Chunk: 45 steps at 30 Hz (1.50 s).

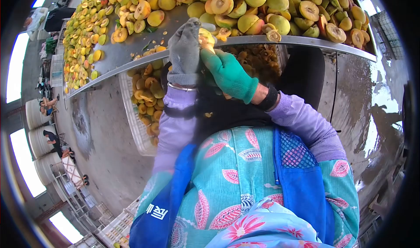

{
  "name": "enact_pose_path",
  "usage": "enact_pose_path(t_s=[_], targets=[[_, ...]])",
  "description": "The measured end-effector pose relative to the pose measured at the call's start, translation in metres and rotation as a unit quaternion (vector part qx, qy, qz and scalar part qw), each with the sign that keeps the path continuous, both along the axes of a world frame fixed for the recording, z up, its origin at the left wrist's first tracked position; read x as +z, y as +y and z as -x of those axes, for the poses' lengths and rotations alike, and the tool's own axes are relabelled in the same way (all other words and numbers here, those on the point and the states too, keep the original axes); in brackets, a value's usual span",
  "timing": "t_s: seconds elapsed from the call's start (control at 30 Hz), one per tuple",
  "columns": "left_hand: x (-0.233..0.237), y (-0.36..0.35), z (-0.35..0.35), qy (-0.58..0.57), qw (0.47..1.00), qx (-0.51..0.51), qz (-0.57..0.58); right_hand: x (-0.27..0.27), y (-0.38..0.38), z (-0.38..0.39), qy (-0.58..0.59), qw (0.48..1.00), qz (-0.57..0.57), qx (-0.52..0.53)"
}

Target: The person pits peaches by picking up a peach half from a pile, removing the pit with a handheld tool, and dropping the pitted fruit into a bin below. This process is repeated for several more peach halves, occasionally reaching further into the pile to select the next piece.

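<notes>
At the metal table's edge, both of my gloved hands are together on a cut yellow peach [206, 38]. My left hand [183, 46], in a grey glove, is closed on the fruit's left side. My right hand [229, 73], in a green glove, is closed with its fingers against the lower side. Whether a small tool is inside the right hand is hidden. Just beyond lie many halved peaches [309, 10], heaped on the metal table [111, 59]. Some show brown pits or hollows.
Below the table edge stands a white crate [135, 130] of peach pieces. A second container holds brownish scraps [258, 59] under my right hand. My lap is between them. At far left, people sit near large pale tanks [37, 114]. The concrete floor [105, 160] has wet patches.
</notes>
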<state>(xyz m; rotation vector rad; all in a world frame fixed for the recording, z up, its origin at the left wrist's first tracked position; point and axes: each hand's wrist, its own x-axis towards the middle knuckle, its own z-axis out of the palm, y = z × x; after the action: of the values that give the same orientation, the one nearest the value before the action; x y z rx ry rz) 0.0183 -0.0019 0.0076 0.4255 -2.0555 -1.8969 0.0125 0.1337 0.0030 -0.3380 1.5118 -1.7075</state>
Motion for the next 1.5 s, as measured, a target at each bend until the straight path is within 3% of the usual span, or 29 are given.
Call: enact_pose_path(t_s=[0.07,0.17,0.27,0.37,0.4,0.43,0.5,0.53,0.57,0.6,0.63,0.67,0.77,0.8,0.83,0.9,0.93,0.97,1.0,1.1,1.17,1.23,1.33,1.4,1.43,1.47,1.5], targets=[[0.002,-0.003,0.006,-0.031,0.999,-0.038,-0.004,-0.025,-0.007,-0.006,0.022,0.997,0.054,-0.045],[0.006,-0.006,0.016,-0.016,0.972,-0.079,0.219,0.008,-0.004,-0.01,-0.215,0.968,0.123,-0.028],[-0.008,-0.003,0.025,0.006,0.996,-0.009,0.085,-0.002,-0.007,-0.001,-0.361,0.9,0.24,0.048],[0.021,-0.003,0.021,-0.098,0.983,-0.145,-0.044,-0.009,-0.002,-0.003,-0.414,0.839,0.344,0.074],[0.021,-0.002,0.022,-0.056,0.983,-0.174,-0.001,-0.006,-0.001,-0.005,-0.422,0.837,0.342,0.063],[0.018,-0.005,0.025,0.035,0.97,-0.21,0.121,-0.001,0.0,-0.007,-0.401,0.861,0.308,0.054],[0.01,-0.016,0.034,0.212,0.87,-0.267,0.357,0.007,0.003,-0.01,-0.352,0.904,0.24,0.036],[0.007,-0.019,0.035,0.212,0.856,-0.279,0.379,0.001,0.002,-0.011,-0.364,0.897,0.246,0.032],[0.005,-0.02,0.034,0.143,0.925,-0.283,0.212,-0.003,0.0,-0.009,-0.396,0.857,0.322,0.067],[0.007,-0.014,0.029,0.068,0.958,-0.276,0.036,-0.007,-0.003,-0.006,-0.426,0.808,0.394,0.101],[0.01,-0.007,0.024,-0.008,0.956,-0.258,-0.14,-0.007,-0.005,-0.004,-0.451,0.752,0.462,0.134],[0.017,0.004,0.015,-0.046,0.937,-0.183,-0.293,-0.003,-0.007,-0.002,-0.457,0.743,0.47,0.138],[0.04,0.052,-0.027,0.049,0.949,0.135,-0.279,0.007,-0.006,0.0,-0.506,0.723,0.436,0.174],[0.023,0.024,-0.031,0.024,0.973,0.085,-0.212,0.006,-0.004,-0.002,-0.511,0.702,0.447,0.216],[0.005,-0.016,-0.042,-0.004,0.989,0.036,-0.145,0.005,0.005,-0.006,-0.502,0.715,0.433,0.223],[0.022,-0.051,-0.083,-0.043,0.981,0.101,-0.159,0.004,0.026,0.002,-0.473,0.741,0.412,0.241],[0.022,-0.086,-0.092,-0.15,0.982,0.07,0.088,-0.022,0.03,0.009,-0.498,0.744,0.395,0.207],[0.022,-0.114,-0.098,-0.25,0.911,0.037,0.326,-0.049,0.031,0.013,-0.524,0.746,0.375,0.168],[0.03,-0.12,-0.095,-0.35,0.813,0.099,0.453,-0.053,0.035,0.014,-0.59,0.766,0.255,0.026],[0.045,-0.131,-0.013,-0.321,0.823,0.094,0.459,-0.021,0.027,0.012,-0.464,0.874,0.132,0.062],[0.016,-0.163,0.051,-0.32,0.779,0.017,0.538,-0.014,0.02,0.015,-0.419,0.895,0.145,0.042],[-0.042,-0.185,0.099,-0.333,0.718,0.071,0.607,-0.015,0.019,0.018,-0.4,0.904,0.15,0.008],[-0.024,-0.182,0.112,-0.323,0.705,0.049,0.629,-0.008,0.028,0.019,-0.378,0.921,0.094,-0.014],[-0.024,-0.211,0.092,-0.324,0.885,-0.014,0.333,-0.005,0.027,0.02,-0.291,0.953,0.074,-0.03],[-0.024,-0.218,0.078,-0.31,0.935,-0.038,0.167,-0.002,0.024,0.023,-0.246,0.966,0.065,-0.034],[-0.03,-0.219,0.052,-0.226,0.974,0.002,0.0,0.005,0.016,0.026,-0.201,0.978,0.041,-0.048],[-0.033,-0.216,0.046,-0.242,0.967,0.005,0.083,0.003,0.003,0.026,-0.171,0.983,0.039,-0.051]])
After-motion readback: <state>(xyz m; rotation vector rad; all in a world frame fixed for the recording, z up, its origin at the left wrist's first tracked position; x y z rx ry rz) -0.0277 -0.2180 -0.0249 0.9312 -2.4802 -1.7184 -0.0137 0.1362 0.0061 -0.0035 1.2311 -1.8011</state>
